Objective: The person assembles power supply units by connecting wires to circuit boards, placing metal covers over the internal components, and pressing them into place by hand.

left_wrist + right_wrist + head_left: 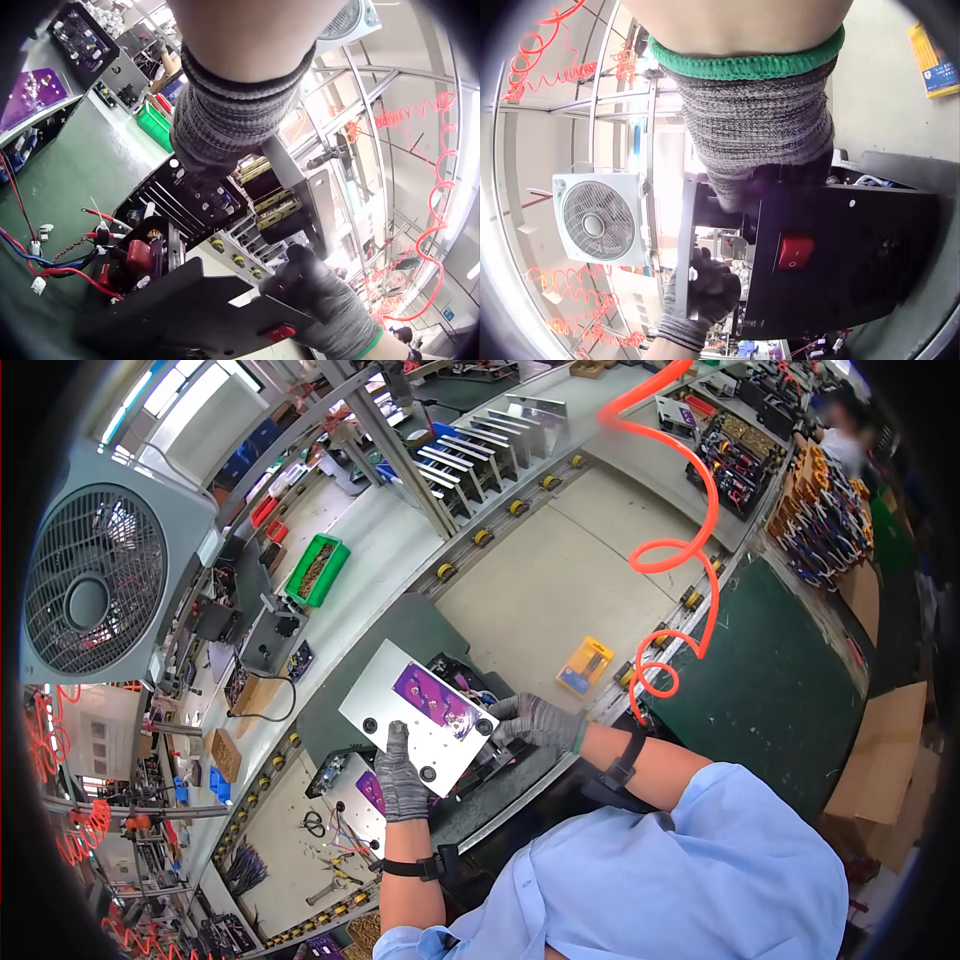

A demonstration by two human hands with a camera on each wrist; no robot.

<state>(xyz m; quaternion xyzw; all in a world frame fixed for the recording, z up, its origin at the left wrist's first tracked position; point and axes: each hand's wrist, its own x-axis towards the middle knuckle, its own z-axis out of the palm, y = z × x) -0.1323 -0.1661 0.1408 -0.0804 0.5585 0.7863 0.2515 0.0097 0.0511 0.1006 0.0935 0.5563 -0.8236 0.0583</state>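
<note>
A flat silver metal panel [400, 685] with a purple printed label and black round feet is held tilted above a black casing [840, 262] with a red rocker switch [796, 251]. My left hand [402, 785], in a grey knitted glove, grips the panel's near edge, thumb on its top face. At the panel's right corner, my gloved right hand [540, 722] holds the edge, its fingertips partly hidden. The right wrist view shows a gap between panel and casing. Wires and a red component [140, 259] show inside the casing in the left wrist view.
A second labelled unit [355, 800] lies at the left with loose wires and scissors [314, 822]. Beyond are a yellow box [585, 667], a green bin [317, 570] of small parts and a rack of panels [480, 455]. A coiled orange hose [712, 510] hangs at the right.
</note>
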